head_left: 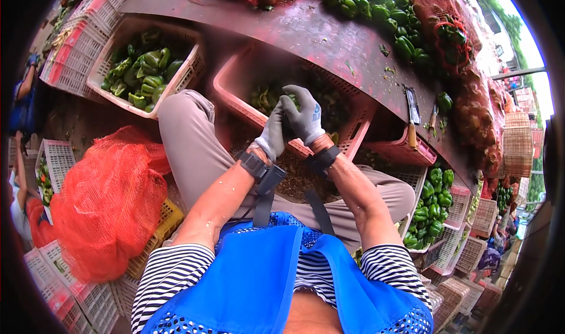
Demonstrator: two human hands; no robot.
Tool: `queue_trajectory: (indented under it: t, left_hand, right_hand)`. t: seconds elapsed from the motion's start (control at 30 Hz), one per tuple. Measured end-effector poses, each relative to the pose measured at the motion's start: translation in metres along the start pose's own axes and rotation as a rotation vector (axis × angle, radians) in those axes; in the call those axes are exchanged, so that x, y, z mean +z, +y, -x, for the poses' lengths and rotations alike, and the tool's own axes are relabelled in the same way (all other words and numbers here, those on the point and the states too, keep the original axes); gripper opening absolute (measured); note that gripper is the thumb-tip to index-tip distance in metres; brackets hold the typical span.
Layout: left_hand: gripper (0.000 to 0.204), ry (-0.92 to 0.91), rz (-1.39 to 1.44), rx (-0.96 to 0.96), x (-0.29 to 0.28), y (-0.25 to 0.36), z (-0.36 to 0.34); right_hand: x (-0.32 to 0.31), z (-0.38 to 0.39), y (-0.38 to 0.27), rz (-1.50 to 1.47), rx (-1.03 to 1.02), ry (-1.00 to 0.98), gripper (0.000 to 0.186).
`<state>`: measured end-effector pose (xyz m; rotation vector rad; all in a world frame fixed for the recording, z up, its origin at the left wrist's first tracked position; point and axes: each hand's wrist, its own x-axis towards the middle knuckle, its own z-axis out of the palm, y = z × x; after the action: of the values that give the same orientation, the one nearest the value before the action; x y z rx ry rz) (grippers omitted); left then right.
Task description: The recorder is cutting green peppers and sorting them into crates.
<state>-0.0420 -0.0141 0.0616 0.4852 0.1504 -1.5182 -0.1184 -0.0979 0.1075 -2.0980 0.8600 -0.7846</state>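
Note:
My gloved hands meet above a pink crate (pixel 234 75) of green peppers and scraps (pixel 264 98). My left hand (pixel 275 128) and my right hand (pixel 303 113) are closed together round a small green piece (pixel 292 100), apparently pepper, mostly hidden by grey fingers. A cleaver (pixel 412 104) with a wooden handle lies on the dark tabletop (pixel 329 40) to the right, beside a smaller knife (pixel 434 117) and a single pepper (pixel 444 102).
Crates of peppers stand at left (pixel 141 75) and right (pixel 429 210). A red mesh sack (pixel 109 199) lies at my left over a yellow crate (pixel 162 225). Full sacks (pixel 474 110) line the table's right. Other people (pixel 26 90) are at the far left and right.

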Motion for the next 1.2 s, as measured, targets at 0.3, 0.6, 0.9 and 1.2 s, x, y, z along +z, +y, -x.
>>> queue_trajectory:
  t: [0.3,0.6,0.9,1.2]
  left_hand:
    - [0.034,0.298,-0.443,0.482,-0.006,0.007,-0.044]
    - [0.029,0.410,-0.870,0.673,-0.019,0.016,-0.057]
    - [0.041,0.015,-1.301,0.575,0.013,0.068,-0.006]
    - [0.029,0.219,-2.096,0.650,0.023,0.078,-0.006]
  right_hand:
    - [0.031,-0.027,0.006,-0.012,0.183,0.196,0.025]
    - [0.062,-0.062,0.058,-0.500,0.477,0.396,0.024]
    - [0.012,-0.068,0.020,-1.224,0.927,0.136,0.020]
    - [-0.013,-0.073,0.022,-0.748,0.470,0.193,0.025]
